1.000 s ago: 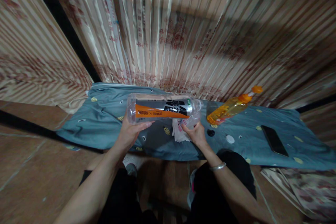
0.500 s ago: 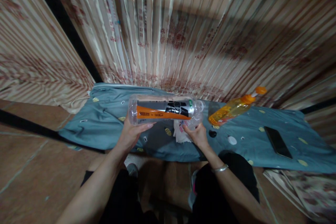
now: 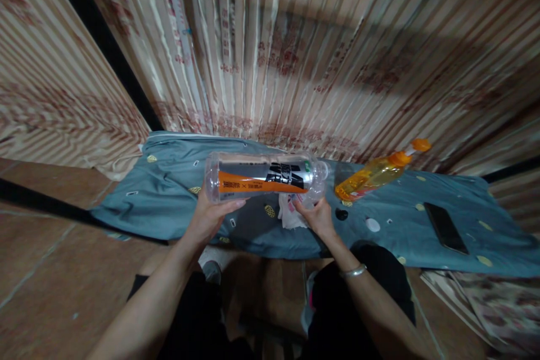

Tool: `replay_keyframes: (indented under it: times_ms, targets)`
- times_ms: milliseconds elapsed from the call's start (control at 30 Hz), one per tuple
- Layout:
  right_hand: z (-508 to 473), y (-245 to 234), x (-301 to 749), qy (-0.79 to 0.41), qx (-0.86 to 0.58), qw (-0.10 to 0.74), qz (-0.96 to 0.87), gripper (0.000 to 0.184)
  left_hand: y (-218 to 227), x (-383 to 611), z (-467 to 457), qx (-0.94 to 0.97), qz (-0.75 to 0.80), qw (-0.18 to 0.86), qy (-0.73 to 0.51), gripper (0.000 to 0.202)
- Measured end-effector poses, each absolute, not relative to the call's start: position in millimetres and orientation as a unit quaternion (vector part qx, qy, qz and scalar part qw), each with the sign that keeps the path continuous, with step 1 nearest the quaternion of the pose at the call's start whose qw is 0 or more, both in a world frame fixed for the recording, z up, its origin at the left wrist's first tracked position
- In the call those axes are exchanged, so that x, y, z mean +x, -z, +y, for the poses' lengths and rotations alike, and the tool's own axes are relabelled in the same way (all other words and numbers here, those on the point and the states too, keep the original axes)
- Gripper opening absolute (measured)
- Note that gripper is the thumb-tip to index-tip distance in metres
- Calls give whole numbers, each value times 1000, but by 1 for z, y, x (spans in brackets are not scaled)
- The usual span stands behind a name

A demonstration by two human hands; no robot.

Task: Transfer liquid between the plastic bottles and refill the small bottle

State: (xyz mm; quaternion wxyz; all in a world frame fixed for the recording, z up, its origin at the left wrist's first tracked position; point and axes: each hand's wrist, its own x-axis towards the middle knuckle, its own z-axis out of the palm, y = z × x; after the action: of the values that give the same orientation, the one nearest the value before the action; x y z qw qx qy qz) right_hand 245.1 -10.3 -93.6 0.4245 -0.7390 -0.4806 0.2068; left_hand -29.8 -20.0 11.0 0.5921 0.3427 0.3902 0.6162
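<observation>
A large clear plastic bottle [image 3: 264, 175] with an orange, silver and black label lies sideways in the air between my hands, its uncapped-looking neck pointing right. My left hand [image 3: 211, 211] grips it near the base, thumb along the lower side. Around the shoulder by the neck, my right hand [image 3: 316, 215] is closed on the same bottle; the far fingers of both hands are hidden behind it. Below the bottle, beside my right hand, a crumpled white packet or tissue [image 3: 291, 218] with pink and blue print shows, partly covered.
An orange pump bottle [image 3: 373, 176] of yellow liquid stands to the right on the teal cloth [image 3: 169, 219]. Near it are a small black cap [image 3: 341, 214], a white round disc [image 3: 373, 225] and a black phone [image 3: 445, 228]. A pleated curtain [image 3: 287, 56] hangs behind; a black pole [image 3: 105, 39] slants at left.
The bottle has turned slightly about its length, so the label's print sits a little differently. Both hands keep their hold in nearly the same place.
</observation>
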Motion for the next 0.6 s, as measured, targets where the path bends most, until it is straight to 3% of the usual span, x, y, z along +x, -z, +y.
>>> replay_keyframes:
  times_ms: [600]
  targets:
    - [-9, 94, 246, -223, -740, 425, -471, 60, -6, -32, -19, 344, 398, 583, -620, 75]
